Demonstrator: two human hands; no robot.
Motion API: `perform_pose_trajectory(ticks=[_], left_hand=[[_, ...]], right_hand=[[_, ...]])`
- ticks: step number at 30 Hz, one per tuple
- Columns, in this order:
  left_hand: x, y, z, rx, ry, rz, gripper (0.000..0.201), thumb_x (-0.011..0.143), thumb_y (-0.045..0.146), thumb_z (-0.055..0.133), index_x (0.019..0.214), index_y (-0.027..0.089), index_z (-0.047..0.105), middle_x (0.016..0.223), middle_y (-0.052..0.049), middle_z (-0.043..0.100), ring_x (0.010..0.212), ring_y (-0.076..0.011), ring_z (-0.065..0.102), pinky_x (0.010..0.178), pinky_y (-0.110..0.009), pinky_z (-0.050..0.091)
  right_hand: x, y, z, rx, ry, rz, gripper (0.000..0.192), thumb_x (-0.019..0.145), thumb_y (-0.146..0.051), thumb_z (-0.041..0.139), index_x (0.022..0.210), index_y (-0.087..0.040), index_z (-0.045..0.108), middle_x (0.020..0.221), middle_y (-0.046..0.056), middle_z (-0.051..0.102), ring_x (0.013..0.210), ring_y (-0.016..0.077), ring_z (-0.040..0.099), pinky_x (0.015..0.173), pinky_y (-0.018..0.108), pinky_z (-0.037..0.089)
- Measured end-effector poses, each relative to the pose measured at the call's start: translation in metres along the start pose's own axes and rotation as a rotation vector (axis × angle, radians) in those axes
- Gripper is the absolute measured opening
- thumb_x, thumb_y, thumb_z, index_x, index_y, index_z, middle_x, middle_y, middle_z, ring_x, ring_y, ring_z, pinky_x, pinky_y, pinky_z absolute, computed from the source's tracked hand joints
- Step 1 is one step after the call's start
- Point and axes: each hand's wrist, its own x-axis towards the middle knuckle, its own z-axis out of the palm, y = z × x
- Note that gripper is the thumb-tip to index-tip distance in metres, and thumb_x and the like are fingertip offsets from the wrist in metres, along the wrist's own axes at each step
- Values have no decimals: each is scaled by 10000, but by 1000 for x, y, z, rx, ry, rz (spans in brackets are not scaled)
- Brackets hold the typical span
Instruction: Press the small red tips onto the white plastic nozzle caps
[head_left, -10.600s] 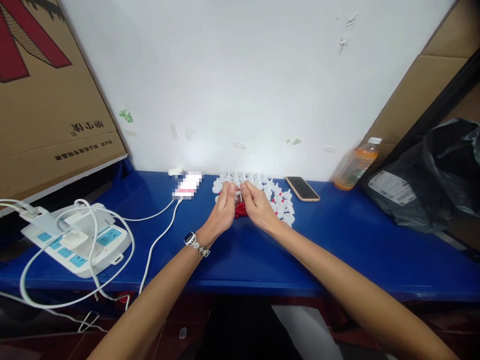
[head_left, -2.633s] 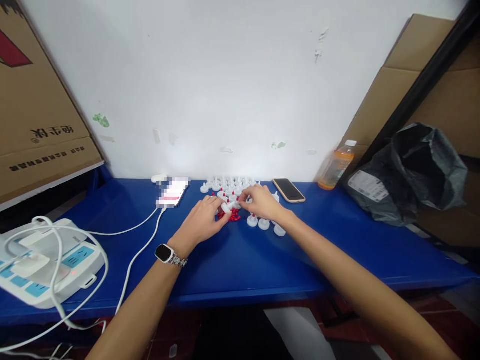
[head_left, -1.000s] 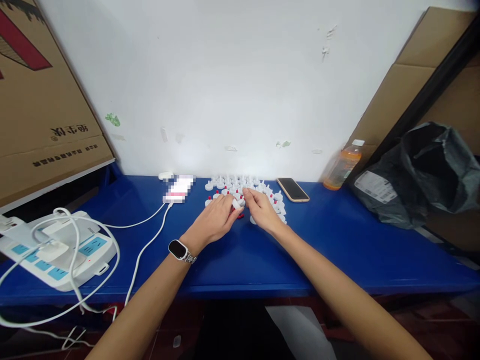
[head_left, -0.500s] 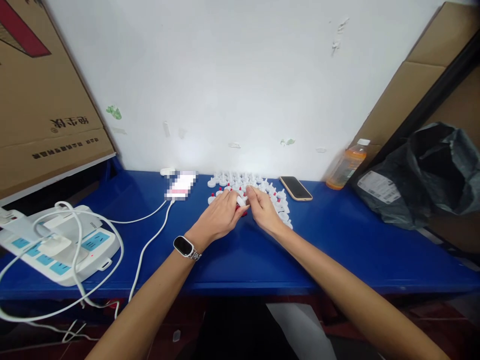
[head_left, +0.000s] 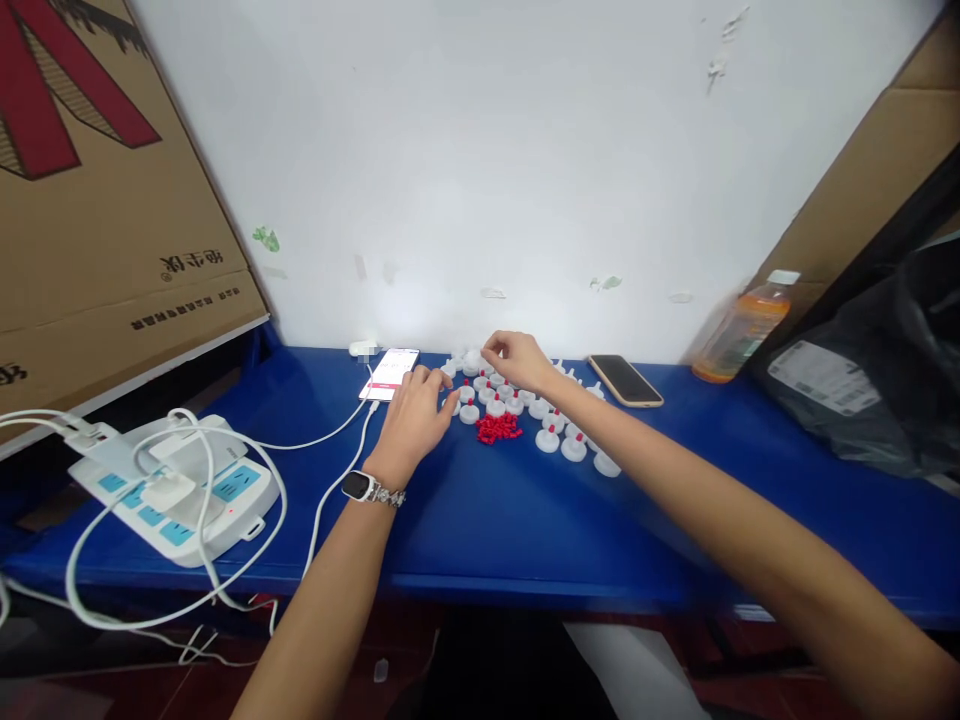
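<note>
At the back of a cluster of white plastic nozzle caps (head_left: 538, 408), my right hand (head_left: 519, 360) has its thumb and fingertips closed on a white nozzle cap (head_left: 472, 361). Its fingers partly cover that cap. My left hand (head_left: 416, 415) rests palm down between the lit phone and the caps, fingers loosely apart and nothing in it. Its thumb points toward the nearest caps. A small heap of red tips (head_left: 498, 428) lies in front of the cluster. Several caps stand upright with a red tip on their spout, while others are plain white. My right forearm hides part of the cluster.
A lit phone (head_left: 388, 374) on a white cable lies left of the caps; a dark-screened phone (head_left: 625, 381) lies right. Further out are a power strip (head_left: 202, 510) with looped cables, an orange drink bottle (head_left: 742, 330), a black plastic bag (head_left: 877, 370) and a cardboard box (head_left: 112, 250).
My hands, together over the caps before, are now apart. The left moved back toward the lit phone and opened; the right reached to the rear caps. The red heap shows now, and the view has shifted left.
</note>
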Motion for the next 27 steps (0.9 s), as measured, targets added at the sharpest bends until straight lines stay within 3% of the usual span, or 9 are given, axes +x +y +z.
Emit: perform_pose_trajectory(ticks=[6,12,17,21,27], left_hand=[[-4,3,2,-4,-41,-43,173,969,283,489,1060,197,609,1058,-110,597,1033,-299,556,896,-454,472],[-1,3,0,-24,-54,-62,138,953,219,497,985,200,630,985,-96,621,983,-277,588,839,-413,487],[1,0,1,-32,-45,-85,150,945,188,492,900,196,635,920,-81,649,887,-239,617,751,-357,481],[0,-2,-1,-2,-43,-134,164,954,214,492,894,198,643,918,-76,675,869,-226,630,709,-326,460],[0,-6,-5,-14,-47,-178,153,951,221,500,901,202,644,929,-71,674,893,-232,626,744,-338,471]], right_hand=[[27,-7,24,-294,-247,-35,190,861,-261,588,930,-184,747,983,83,752,892,217,660,778,297,435],[38,-4,28,-350,-354,-53,124,792,-274,670,845,-209,761,919,81,757,906,257,663,841,359,429],[48,-8,29,-354,-333,-24,221,840,-396,647,898,-208,748,960,88,755,945,261,658,864,368,434],[54,-17,43,-346,-271,11,284,877,-409,603,1022,-191,714,1007,101,749,1000,262,650,892,378,435],[56,-24,60,-319,-242,43,170,874,-315,619,903,-185,725,1005,92,750,1025,259,644,970,417,387]])
